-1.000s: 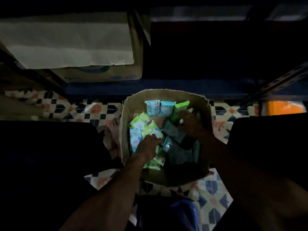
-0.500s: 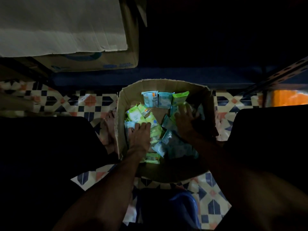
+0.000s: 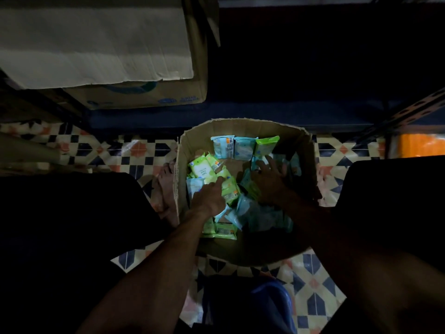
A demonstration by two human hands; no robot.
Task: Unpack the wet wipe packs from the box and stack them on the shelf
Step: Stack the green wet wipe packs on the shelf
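1. The left hand [image 3: 209,197] has moved away from the person's body; its fingers, curled a second ago, now lie stretched over the green wet wipe packs [image 3: 230,192].
2. The right hand [image 3: 267,180] has uncurled, with its fingers now spread.
3. Loose blue packs [image 3: 243,208] between the hands have shifted.

cardboard walls of the box [image 3: 240,128] hem in the left hand [image 3: 209,198] and right hand [image 3: 267,183] on all sides; only upward is open. loose packs [image 3: 230,194] crowd between and beneath them. beyond, a big carton [image 3: 134,98] blocks the left of the shelf [image 3: 277,115].
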